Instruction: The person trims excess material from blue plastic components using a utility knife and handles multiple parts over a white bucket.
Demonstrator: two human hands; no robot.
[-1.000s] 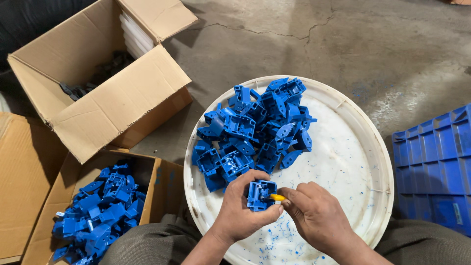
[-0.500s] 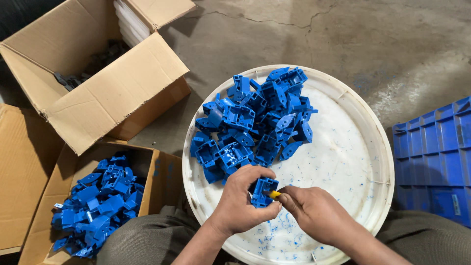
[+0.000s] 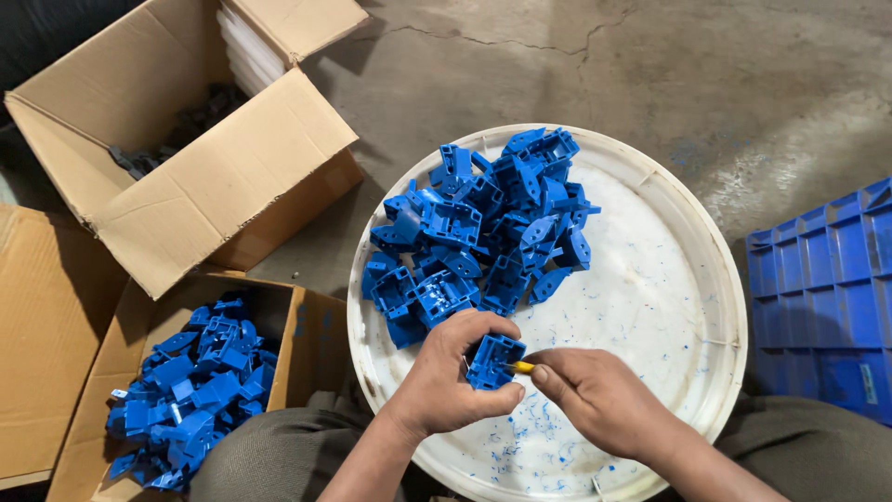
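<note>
Left hand (image 3: 444, 381) clenched around one small blue moulded plastic part (image 3: 492, 361), open cavity facing up, long axis not clear. Right hand (image 3: 595, 398) pinching a yellow-tipped tool (image 3: 522, 367) against it. Both over round white plastic tray (image 3: 650, 307) (pile of blue parts (image 3: 483, 228), too tangled to count). Two open cardboard boxes left: (image 3: 186, 177), (image 3: 307, 325).

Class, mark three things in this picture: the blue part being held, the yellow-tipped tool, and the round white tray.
Blue part (image 3: 492, 358), head view, on its open top face.
Yellow-tipped tool (image 3: 522, 367), head view, on the yellow tip.
Round white tray (image 3: 720, 279), head view, on its right rim.
</note>
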